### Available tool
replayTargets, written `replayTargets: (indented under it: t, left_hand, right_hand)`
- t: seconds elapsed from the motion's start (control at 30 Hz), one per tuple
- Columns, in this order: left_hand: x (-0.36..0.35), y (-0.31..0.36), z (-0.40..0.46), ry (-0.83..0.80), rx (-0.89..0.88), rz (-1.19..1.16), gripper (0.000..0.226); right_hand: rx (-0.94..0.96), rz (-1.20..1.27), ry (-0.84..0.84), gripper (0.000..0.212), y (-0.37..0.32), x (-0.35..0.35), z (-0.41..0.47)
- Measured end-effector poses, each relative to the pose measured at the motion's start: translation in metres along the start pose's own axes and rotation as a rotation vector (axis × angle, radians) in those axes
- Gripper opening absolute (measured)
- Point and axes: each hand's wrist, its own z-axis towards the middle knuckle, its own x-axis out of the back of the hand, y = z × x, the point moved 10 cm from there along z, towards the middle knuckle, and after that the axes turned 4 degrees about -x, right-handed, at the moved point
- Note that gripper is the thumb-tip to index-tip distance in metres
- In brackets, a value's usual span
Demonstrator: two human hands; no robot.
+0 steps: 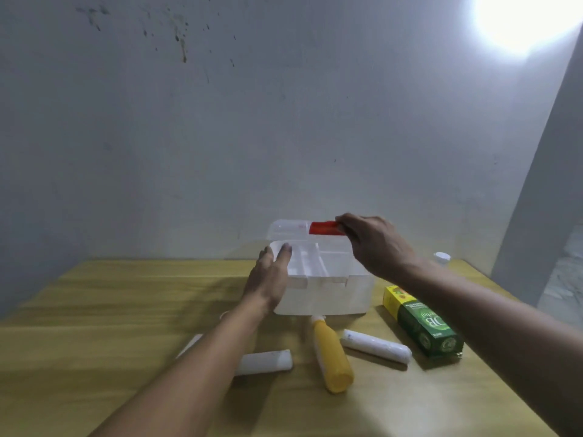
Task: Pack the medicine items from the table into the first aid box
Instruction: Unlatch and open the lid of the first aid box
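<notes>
The white first aid box (328, 294) stands open on the wooden table (94, 310), showing a white inner tray (312, 263) with compartments. Its clear lid (287, 228) is raised at the back, and my right hand (372, 244) grips the lid's red latch (323, 228). My left hand (268, 279) rests flat against the box's left side, fingers over the rim. In front of the box lie a yellow bottle (331, 357), two white rolls (375, 345) (265, 362), and a green and yellow carton (422, 323).
A white bottle cap (441, 257) shows behind my right forearm at the table's back right. A flat white item (191, 343) is partly hidden under my left forearm. A grey wall stands right behind the table, and the floor shows at far right.
</notes>
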Motion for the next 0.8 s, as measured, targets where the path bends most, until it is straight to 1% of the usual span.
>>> replayTargets:
  t: [0.1, 0.17, 0.23, 0.3, 0.37, 0.43, 0.5, 0.57, 0.63, 0.8]
  left_hand:
    - [0.000, 0.013, 0.017, 0.015, -0.091, 0.359, 0.057]
    - [-0.004, 0.026, 0.026, -0.007, -0.152, 0.510, 0.047]
    - [-0.008, 0.034, 0.035, -0.018, -0.187, 0.604, 0.040]
    - [-0.014, 0.029, 0.047, -0.072, -0.176, 0.704, 0.044]
    - [-0.026, 0.014, 0.057, -0.196, -0.129, 0.854, 0.059]
    - [-0.035, -0.003, 0.059, -0.295, -0.078, 0.975, 0.069]
    - [-0.037, -0.012, 0.061, -0.326, -0.049, 1.021, 0.073]
    - [-0.037, -0.015, 0.061, -0.340, -0.030, 1.020, 0.076]
    - [-0.037, -0.016, 0.061, -0.348, -0.011, 1.004, 0.079]
    - [-0.037, -0.014, 0.061, -0.337, -0.004, 0.998, 0.077]
  right_hand:
    - [-0.025, 0.003, 0.080, 0.018, 0.011, 0.013, 0.026]
    - [-0.025, 0.004, 0.115, 0.019, 0.017, 0.016, 0.041]
    - [-0.020, 0.010, 0.143, 0.021, 0.021, 0.016, 0.054]
    - [-0.037, 0.030, 0.155, 0.023, 0.026, 0.015, 0.064]
    - [-0.058, 0.046, 0.168, 0.025, 0.032, 0.011, 0.071]
    - [-0.076, 0.061, 0.165, 0.026, 0.038, 0.003, 0.078]
    - [-0.096, 0.053, 0.130, 0.028, 0.045, -0.008, 0.084]
    - [-0.091, -0.008, 0.072, 0.032, 0.051, -0.021, 0.086]
    - [-0.089, -0.067, 0.009, 0.038, 0.056, -0.034, 0.088]
    - [-0.162, -0.072, -0.159, 0.056, 0.077, -0.054, 0.087]
